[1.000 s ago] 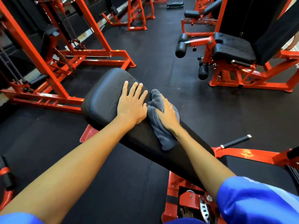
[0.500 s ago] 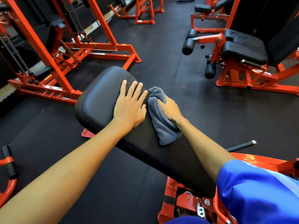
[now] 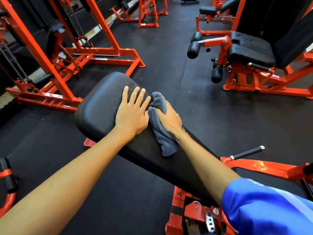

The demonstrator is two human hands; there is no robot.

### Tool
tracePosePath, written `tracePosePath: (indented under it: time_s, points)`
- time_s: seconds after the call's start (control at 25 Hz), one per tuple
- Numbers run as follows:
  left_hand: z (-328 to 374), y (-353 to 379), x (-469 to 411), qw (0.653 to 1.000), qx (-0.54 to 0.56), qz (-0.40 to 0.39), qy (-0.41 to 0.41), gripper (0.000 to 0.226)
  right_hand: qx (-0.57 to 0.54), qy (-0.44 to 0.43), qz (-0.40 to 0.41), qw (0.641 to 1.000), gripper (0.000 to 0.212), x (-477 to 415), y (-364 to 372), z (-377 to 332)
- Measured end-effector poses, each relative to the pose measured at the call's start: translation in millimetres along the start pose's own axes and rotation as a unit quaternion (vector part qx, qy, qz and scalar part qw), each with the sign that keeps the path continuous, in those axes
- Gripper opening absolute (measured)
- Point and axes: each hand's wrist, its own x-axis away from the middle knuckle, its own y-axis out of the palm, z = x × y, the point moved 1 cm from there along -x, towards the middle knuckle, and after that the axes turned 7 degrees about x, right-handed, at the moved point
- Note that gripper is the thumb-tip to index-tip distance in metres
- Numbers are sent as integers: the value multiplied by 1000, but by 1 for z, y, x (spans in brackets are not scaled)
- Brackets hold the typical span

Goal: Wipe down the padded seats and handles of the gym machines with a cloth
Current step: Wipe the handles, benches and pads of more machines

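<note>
A long black padded bench on an orange frame runs from the lower right toward the middle. My left hand lies flat on the pad with straight, spread fingers. Right beside it, my right hand presses a crumpled grey cloth against the pad's right edge, its fingers curling over the cloth's upper folds. The cloth's lower end hangs over the pad behind my right wrist.
An orange leg machine with a black seat and roller pads stands at the right. An orange cable rack stands at the left. A black-gripped handle sticks out at the lower right. Black rubber flooring lies between them.
My right hand has slid the cloth a little further up the pad toward its rounded end. The left hand has stayed flat in place. My view has shifted slightly.
</note>
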Motion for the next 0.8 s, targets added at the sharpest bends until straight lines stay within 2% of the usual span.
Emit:
tracePosePath:
  time_s: [0.08, 0.16, 0.24, 0.28, 0.32, 0.4, 0.52, 0.6, 0.64, 0.68, 0.8]
  points:
    - [-1, -1, 0, 1000, -3, -5, 0, 62, -105, 2, 6, 994, 46, 25, 11, 12]
    - [-2, -4, 2, 1000, -3, -13, 5, 61, -129, 1, 29, 991, 40, 47, 19, 37]
    - [-3, -6, 5, 1000, 3, -27, 13, 60, -38, 9, 50, 998, 13, 51, 9, 45]
    - [-6, -7, 9, 999, 3, -33, 15, 60, 9, 27, 49, 998, 10, 47, 5, 40]
    - [-9, -7, 13, 999, 3, -41, 18, 59, 47, 61, 39, 996, 19, 44, 0, 31]
    - [-15, -10, 21, 998, 2, -53, 29, 59, 54, 60, 43, 996, 25, 40, -7, 11]
    - [-25, -13, 28, 998, -2, -55, 42, 59, 32, -66, 39, 997, 21, 54, 18, -7]
    - [-28, -13, 32, 997, 3, -62, 52, 59, 40, -92, 14, 995, 39, 91, 25, -14]
    - [-29, -14, 34, 996, 0, -63, 56, 59, 39, -98, 10, 994, 33, 108, 25, -15]
    - [-31, -15, 36, 996, -2, -63, 62, 59, 44, -95, 28, 994, 19, 118, 23, -14]
    - [-40, -19, 42, 995, 5, -61, 76, 59, 27, 11, 70, 997, 13, 130, 11, -14]
